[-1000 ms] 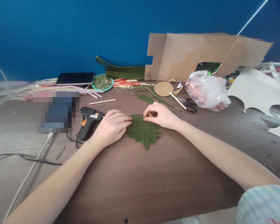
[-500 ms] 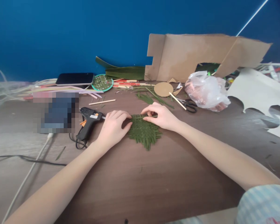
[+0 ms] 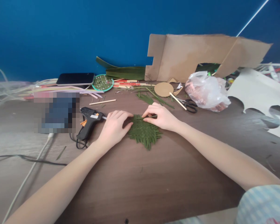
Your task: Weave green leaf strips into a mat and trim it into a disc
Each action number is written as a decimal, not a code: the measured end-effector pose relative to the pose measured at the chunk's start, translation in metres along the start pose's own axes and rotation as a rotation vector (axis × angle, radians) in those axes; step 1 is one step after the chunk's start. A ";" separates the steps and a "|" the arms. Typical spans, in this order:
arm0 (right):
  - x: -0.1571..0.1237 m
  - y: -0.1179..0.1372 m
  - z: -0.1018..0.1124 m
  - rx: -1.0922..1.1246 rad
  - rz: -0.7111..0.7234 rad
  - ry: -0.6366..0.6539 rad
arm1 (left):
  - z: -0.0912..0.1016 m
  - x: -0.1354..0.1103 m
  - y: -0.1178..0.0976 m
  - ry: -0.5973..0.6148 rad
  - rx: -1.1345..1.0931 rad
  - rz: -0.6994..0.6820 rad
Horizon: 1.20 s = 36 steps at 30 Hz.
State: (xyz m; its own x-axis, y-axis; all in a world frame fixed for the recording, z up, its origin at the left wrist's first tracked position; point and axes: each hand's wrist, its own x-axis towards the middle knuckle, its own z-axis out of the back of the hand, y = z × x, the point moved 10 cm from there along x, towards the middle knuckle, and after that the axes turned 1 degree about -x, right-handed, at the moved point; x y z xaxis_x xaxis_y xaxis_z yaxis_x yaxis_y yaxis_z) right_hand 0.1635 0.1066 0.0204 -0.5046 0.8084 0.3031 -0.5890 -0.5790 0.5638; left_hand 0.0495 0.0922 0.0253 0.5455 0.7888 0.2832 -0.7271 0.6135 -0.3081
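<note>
A small mat woven from green leaf strips (image 3: 145,132) lies flat on the brown table, its loose strip ends jutting out along the lower edges. My left hand (image 3: 115,126) holds the mat's upper left edge down, index fingertip and thumb tip both on it. At the mat's upper right, my right hand (image 3: 162,116) is closed, pinching a narrow green leaf strip (image 3: 152,116) between thumb and forefinger. That strip runs across the top of the weave. Its far end is partly hidden by my right fingers.
Left of my left hand lies a black glue gun (image 3: 90,123). Behind are a wooden stick (image 3: 102,102), a cardboard disc (image 3: 163,89), scissors (image 3: 190,105) and a plastic bag (image 3: 207,91). A cardboard sheet (image 3: 184,53) leans on the blue wall. A cable (image 3: 30,174) crosses the left side.
My right fingertips have drawn together slightly on the leaf strip at the mat's top edge. The left hand and the mat stay nearly where they were.
</note>
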 end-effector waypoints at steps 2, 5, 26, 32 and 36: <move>-0.001 0.002 0.000 -0.013 0.019 -0.009 | -0.001 0.000 0.001 0.010 -0.003 0.008; -0.001 0.005 0.000 -0.040 0.042 -0.015 | 0.000 0.002 0.000 0.016 -0.007 0.007; -0.003 0.011 0.002 -0.097 0.133 -0.064 | -0.002 0.001 -0.004 0.009 -0.023 -0.037; -0.005 0.013 0.002 -0.103 0.155 -0.076 | 0.004 0.000 -0.008 -0.041 -0.010 -0.062; -0.004 0.013 0.001 -0.115 0.161 -0.064 | 0.006 -0.001 -0.013 -0.060 -0.059 -0.119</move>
State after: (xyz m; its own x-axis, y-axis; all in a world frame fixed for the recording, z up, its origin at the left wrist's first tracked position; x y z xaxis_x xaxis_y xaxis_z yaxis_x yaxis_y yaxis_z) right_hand 0.1585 0.0954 0.0272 -0.5589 0.7075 0.4324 -0.5741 -0.7065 0.4138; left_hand 0.0556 0.0834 0.0348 0.5992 0.7077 0.3742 -0.6321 0.7051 -0.3213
